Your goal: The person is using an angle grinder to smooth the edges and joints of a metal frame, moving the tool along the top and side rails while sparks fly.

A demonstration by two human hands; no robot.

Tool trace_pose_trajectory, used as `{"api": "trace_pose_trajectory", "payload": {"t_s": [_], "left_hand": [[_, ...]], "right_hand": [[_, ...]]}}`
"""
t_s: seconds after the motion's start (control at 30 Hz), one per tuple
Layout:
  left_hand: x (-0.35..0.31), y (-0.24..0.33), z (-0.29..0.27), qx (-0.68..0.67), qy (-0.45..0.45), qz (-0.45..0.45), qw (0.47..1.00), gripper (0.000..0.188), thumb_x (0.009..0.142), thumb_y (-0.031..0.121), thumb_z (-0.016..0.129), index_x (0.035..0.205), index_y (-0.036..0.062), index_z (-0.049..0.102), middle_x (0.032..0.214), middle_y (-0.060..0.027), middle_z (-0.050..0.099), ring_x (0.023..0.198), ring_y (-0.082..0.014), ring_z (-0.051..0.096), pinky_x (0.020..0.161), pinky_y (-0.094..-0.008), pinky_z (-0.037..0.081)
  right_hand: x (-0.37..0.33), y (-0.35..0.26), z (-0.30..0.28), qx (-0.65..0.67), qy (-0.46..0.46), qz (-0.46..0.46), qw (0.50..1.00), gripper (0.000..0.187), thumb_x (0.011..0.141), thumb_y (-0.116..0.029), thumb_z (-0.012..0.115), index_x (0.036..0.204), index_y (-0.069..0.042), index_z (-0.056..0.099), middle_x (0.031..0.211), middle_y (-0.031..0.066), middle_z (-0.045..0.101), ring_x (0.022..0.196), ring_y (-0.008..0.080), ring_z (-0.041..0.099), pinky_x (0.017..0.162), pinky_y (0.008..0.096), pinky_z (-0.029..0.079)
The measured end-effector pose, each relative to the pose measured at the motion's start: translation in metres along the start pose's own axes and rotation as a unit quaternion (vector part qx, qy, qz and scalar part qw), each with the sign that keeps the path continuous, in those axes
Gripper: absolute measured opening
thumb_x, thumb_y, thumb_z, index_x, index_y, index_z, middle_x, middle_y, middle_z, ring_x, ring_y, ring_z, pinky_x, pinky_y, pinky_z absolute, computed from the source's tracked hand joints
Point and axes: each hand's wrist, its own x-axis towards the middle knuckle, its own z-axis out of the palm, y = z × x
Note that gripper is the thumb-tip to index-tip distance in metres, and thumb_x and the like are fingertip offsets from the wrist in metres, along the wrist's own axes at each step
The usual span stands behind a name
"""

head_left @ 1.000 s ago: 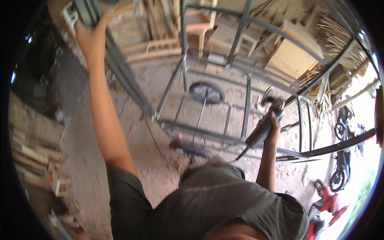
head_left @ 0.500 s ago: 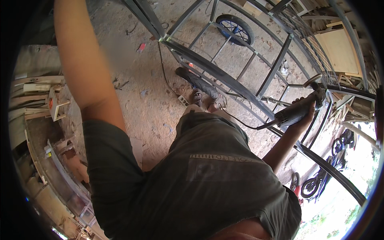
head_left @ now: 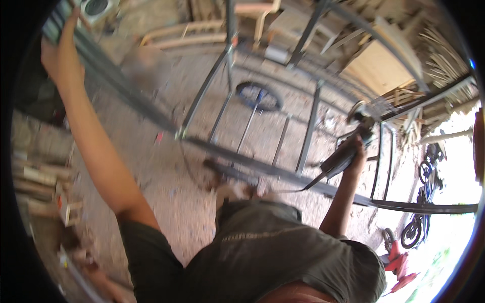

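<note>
One angle grinder (head_left: 348, 149), dark-bodied, gripped in the right hand (head_left: 359, 151) with fingers wrapped tight round its body, disc and guard pointing up and away toward the upper right. A black cord trailing from its tail end down toward the shirt. Held just above the near rail of one large metal frame (head_left: 283, 174), a welded cage of dark bars standing on the dirt floor (head_left: 166, 177).

Left hand (head_left: 59, 53) raised high at the upper left, arm fully stretched, closed on a long slanting bar (head_left: 121, 91) of the same frame; exact finger positions blurred, though palm and fingers sit against the metal.

Inside the frame: four thin uprights visible between the lower rails, and one small dark wheel (head_left: 258, 96) lying flat on the floor beyond them. One foot or sandal showing near the lower rail, too blurred to say more.

Below, a dark grey shirt (head_left: 273, 257) filling the bottom of the view.

Further out: wooden planks and boards (head_left: 379, 63) stacked at the upper right, a bundle of thin sticks beside them. Scraps of wood (head_left: 43, 187) piled at the left edge. Two parked motorbikes (head_left: 422, 202) at the right in bright daylight, and one red machine (head_left: 399, 262) near the lower right.
</note>
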Motion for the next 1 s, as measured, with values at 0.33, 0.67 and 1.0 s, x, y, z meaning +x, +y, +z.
{"api": "trace_pose_trajectory", "payload": {"t_s": [0.33, 0.67, 1.0], "left_hand": [[-0.002, 0.019, 0.002, 0.046, -0.01, -0.038, 0.998, 0.07, 0.083, 0.019, 0.084, 0.137, -0.009, 0.05, 0.123, -0.0184, 0.064, 0.106, -0.0208, 0.063, 0.093, -0.0324, 0.049], [-0.001, 0.028, 0.022, -0.024, -0.04, -0.064, 0.997, 0.045, 0.083, 0.008, 0.08, 0.117, -0.0027, 0.052, 0.094, -0.009, 0.066, 0.08, -0.0146, 0.063, 0.074, -0.0282, 0.05], [-0.012, 0.006, 0.013, 0.042, 0.009, -0.109, 0.993, 0.076, 0.086, 0.012, 0.081, 0.145, -0.0079, 0.038, 0.125, -0.0187, 0.059, 0.106, -0.0207, 0.062, 0.09, -0.0314, 0.052]], "right_hand": [[0.042, -0.095, 0.141, -0.239, 0.07, -0.412, 0.876, 0.066, 0.077, -0.016, 0.083, 0.131, -0.001, 0.049, 0.108, 0.0122, 0.067, 0.098, 0.0225, 0.065, 0.086, 0.0366, 0.052], [0.151, -0.275, 0.314, -0.37, 0.114, -0.586, 0.712, 0.077, 0.074, -0.032, 0.08, 0.133, 0.002, 0.044, 0.105, 0.03, 0.068, 0.101, 0.0487, 0.065, 0.087, 0.0521, 0.051], [0.254, -0.341, 0.393, -0.361, 0.115, -0.561, 0.736, 0.071, 0.07, -0.037, 0.082, 0.117, 0.006, 0.051, 0.1, 0.0292, 0.07, 0.096, 0.0471, 0.068, 0.085, 0.0511, 0.054]]}}
